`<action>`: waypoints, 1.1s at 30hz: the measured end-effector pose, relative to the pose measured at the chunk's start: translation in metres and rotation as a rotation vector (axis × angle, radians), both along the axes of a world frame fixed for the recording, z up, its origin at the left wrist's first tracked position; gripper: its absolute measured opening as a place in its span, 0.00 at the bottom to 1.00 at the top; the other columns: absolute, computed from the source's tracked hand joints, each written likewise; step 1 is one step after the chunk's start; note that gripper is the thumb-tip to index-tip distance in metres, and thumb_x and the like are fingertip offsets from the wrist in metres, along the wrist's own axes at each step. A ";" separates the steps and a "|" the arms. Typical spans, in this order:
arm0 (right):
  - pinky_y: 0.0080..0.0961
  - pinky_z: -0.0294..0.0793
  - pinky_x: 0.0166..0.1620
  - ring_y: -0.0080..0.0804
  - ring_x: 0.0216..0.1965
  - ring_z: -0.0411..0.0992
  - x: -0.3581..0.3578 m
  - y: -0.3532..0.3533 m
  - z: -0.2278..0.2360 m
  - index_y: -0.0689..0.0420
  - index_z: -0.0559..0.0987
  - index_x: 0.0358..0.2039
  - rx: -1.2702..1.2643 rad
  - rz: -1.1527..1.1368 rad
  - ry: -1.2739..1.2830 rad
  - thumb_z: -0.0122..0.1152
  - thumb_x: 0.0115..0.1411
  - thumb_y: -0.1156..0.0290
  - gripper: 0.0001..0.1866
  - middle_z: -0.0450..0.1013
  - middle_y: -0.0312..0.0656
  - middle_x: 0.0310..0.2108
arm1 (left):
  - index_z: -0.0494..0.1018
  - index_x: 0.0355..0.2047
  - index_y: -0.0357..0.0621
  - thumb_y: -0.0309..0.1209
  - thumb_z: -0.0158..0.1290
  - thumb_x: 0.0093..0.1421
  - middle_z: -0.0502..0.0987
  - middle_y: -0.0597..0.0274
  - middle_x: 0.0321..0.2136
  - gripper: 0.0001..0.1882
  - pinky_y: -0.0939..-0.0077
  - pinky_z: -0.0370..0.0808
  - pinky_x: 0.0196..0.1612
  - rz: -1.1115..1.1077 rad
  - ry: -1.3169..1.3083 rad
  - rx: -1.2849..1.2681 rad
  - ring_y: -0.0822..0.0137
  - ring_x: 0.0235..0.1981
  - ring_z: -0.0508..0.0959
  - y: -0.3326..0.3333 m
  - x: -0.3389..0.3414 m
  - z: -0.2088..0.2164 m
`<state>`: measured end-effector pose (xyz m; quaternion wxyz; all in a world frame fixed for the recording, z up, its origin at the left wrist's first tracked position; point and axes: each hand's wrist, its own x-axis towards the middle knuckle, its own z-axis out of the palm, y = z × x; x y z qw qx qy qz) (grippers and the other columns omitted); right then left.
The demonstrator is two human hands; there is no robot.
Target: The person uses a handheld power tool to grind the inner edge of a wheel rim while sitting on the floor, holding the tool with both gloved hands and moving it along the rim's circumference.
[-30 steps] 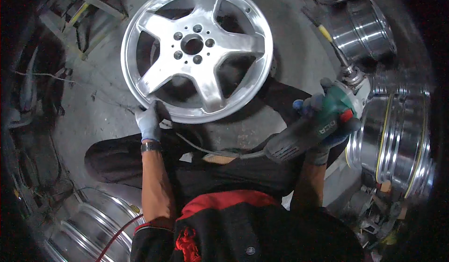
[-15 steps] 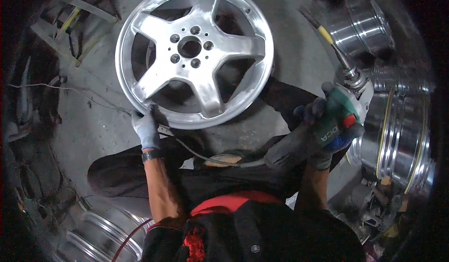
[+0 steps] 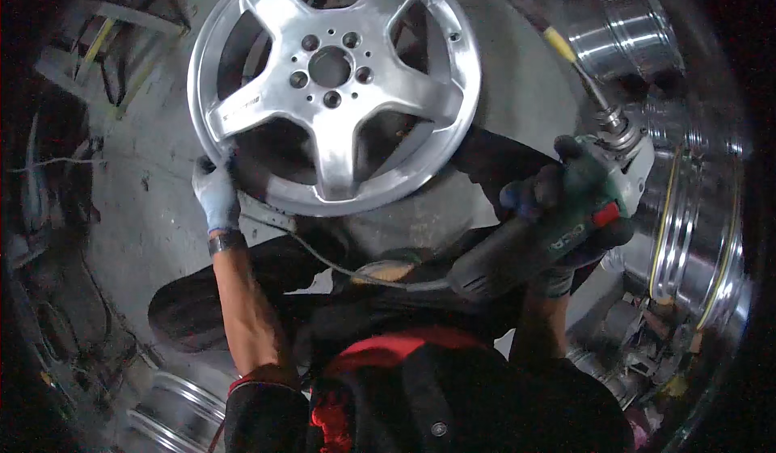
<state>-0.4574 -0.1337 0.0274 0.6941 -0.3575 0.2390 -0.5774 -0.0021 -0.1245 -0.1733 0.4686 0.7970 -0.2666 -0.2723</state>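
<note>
A silver five-spoke alloy wheel point(image 3: 335, 158) lies face up before me, with lug holes around its centre bore. My left hand point(image 3: 216, 196), in a light glove with dark fingertips, is closed on the wheel's lower left rim. To the right, my gloved right hand point(image 3: 594, 239) grips a green and black power grinder point(image 3: 566, 219) with a red switch. Its long metal shaft points up and away, carrying a yellow collar and a dark, blurred tip. The tip is apart from the wheel. A grey cord runs left from the grinder's back end, below the wheel.
Shiny wheel barrels point(image 3: 695, 235) stand along the right side, with scrap pieces point(image 3: 638, 348) below them. At the far left is a metal frame stand point(image 3: 109, 49). More rims point(image 3: 174, 412) lie at the lower left. My bent legs point(image 3: 218, 299) are just below the wheel.
The wheel has turned clockwise, its bottom spoke shifting left. My left hand has moved up and left along with the rim. The grinder stays nearly in place on the right.
</note>
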 end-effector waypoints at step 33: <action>0.43 0.76 0.56 0.54 0.54 0.76 0.028 0.038 -0.033 0.62 0.70 0.59 -0.453 0.477 1.264 0.81 0.44 0.57 0.44 0.75 0.56 0.52 | 0.76 0.44 0.41 0.39 0.48 0.73 0.77 0.64 0.35 0.14 0.76 0.72 0.43 0.072 0.748 -0.230 0.72 0.36 0.74 0.089 -0.156 0.093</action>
